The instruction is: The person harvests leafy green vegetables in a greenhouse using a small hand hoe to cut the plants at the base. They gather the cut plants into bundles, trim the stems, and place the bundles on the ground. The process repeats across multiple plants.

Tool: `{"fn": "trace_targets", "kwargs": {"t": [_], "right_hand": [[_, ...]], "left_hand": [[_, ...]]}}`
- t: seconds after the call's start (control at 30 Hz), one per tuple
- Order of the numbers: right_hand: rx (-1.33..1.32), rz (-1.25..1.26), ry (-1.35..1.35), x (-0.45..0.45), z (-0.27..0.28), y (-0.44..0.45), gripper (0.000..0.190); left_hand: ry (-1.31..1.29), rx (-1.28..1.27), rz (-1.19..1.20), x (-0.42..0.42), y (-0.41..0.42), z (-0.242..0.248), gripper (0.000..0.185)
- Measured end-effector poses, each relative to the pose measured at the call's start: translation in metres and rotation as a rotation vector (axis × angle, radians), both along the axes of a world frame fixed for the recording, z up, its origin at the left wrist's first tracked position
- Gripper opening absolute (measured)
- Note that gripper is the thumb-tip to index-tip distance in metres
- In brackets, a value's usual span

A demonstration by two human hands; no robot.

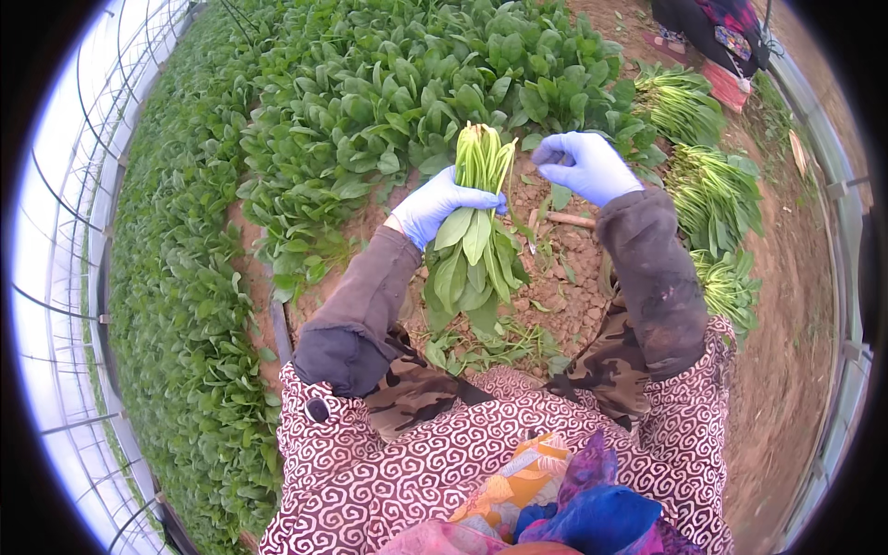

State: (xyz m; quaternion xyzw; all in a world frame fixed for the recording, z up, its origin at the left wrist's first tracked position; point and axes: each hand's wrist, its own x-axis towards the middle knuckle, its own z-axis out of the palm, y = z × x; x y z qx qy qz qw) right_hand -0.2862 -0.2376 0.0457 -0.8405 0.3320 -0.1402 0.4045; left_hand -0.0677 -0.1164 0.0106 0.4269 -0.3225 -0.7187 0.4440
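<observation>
My left hand (pixel 449 202), in a thin blue-violet glove, is closed around the stems of a bunch of spinach-like leafy greens (pixel 476 239). The pale cut stem ends point away from me and the broad leaves hang towards me. Just right of the stems my right hand (pixel 584 166), gloved alike, is raised with its fingers curled; whether something thin is between its fingertips cannot be told. Below it on the soil lies a tool with a wooden handle (pixel 570 220) and a metal blade (pixel 533 230), partly hidden by leaves.
Dense rows of growing greens (pixel 416 83) fill the ground ahead and to the left. Several cut bunches (pixel 714 198) lie along the right. Loose leaves (pixel 496 347) are scattered near my knees. Another person (pixel 721 31) is at the upper right beside a red bag (pixel 725 87). Greenhouse walls curve at both sides.
</observation>
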Motion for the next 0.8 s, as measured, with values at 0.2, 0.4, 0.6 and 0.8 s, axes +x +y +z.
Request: {"fn": "trace_targets", "kwargs": {"t": [0.2,0.4,0.6,0.8], "right_hand": [[0.413,-0.127,-0.217,0.021,0.002,0.005,0.030],[0.419,-0.113,-0.370,0.037,-0.017,0.012,0.064],[0.461,-0.094,-0.335,0.041,-0.017,0.022,0.119],[0.468,-0.283,-0.686,0.075,-0.034,0.046,0.125]], "left_hand": [[0.062,-0.040,-0.001,-0.005,0.001,0.007,0.061],[0.055,-0.043,0.090,-0.005,-0.002,0.001,0.056],[-0.052,-0.126,0.157,-0.011,-0.008,0.000,0.049],[-1.019,-0.492,0.559,-0.044,-0.021,-0.031,0.050]]}}
